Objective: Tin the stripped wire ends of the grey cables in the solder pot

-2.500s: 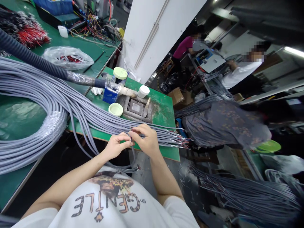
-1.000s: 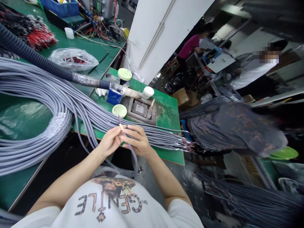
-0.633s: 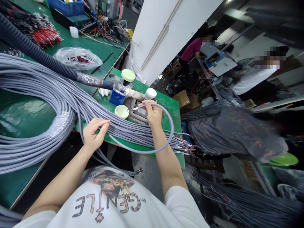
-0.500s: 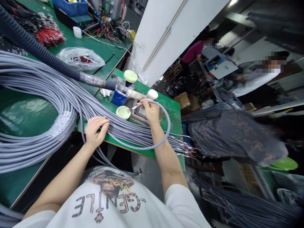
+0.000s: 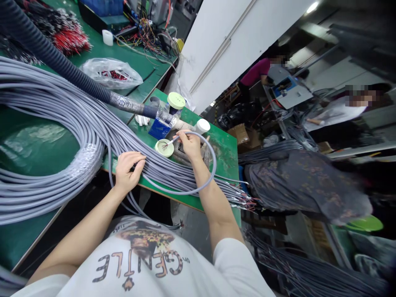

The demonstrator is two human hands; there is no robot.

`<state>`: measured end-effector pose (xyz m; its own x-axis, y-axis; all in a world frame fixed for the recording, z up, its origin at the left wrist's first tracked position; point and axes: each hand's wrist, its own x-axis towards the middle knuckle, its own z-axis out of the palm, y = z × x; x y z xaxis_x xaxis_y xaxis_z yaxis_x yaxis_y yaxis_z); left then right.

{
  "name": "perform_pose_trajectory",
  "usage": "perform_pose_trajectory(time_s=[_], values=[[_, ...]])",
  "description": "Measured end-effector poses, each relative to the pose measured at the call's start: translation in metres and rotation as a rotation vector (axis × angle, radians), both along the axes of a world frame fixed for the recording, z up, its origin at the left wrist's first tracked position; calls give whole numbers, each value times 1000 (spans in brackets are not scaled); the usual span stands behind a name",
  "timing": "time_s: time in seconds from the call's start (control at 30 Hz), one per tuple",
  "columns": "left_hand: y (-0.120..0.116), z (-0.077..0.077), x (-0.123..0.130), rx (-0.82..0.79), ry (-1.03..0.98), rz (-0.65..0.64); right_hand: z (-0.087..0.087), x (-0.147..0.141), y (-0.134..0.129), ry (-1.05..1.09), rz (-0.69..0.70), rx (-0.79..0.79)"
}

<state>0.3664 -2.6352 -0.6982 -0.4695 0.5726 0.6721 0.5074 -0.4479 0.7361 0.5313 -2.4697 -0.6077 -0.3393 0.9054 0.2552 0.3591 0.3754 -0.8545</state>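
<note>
My right hand (image 5: 189, 144) pinches a grey cable (image 5: 213, 159) near its stripped end, and the cable loops back around my forearm. Thin bare-ended wires (image 5: 164, 145) fan out from that end, over a small pale-green dish (image 5: 168, 152). Whether the wire tips touch what is in the dish I cannot tell. My left hand (image 5: 128, 169) rests at the near side of a thick bundle of grey cables (image 5: 163, 169), its fingers loosely bent and thumb apart, lying against the cables. Behind the dish stand a blue box (image 5: 159, 128) and a white-lidded jar (image 5: 202, 126).
A dark corrugated hose (image 5: 62, 68) crosses above the cable coil (image 5: 83, 165) and ends by the blue box. Left on the green table (image 5: 102, 45) lie a plastic bag (image 5: 111, 74) and red-black wires (image 5: 68, 39). Two people work at the far right, beyond a white panel (image 5: 222, 41).
My right hand has shifted slightly left, bringing the wire ends from the dish's edge to over its middle. My left hand stays by the bundle. The view has shifted slightly.
</note>
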Motion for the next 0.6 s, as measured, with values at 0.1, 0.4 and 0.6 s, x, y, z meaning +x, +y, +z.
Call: perform_pose_trajectory(time_s=[0.1, 0.4, 0.6], values=[[0, 0, 0, -11, 0, -3, -4, -1, 2, -33, -7, 2], [0, -2, -1, -38, -16, 4, 25, 19, -6, 66, -84, 64], [0, 0, -2, 13, -8, 1, 40, 68, -2, 124, -198, 138]])
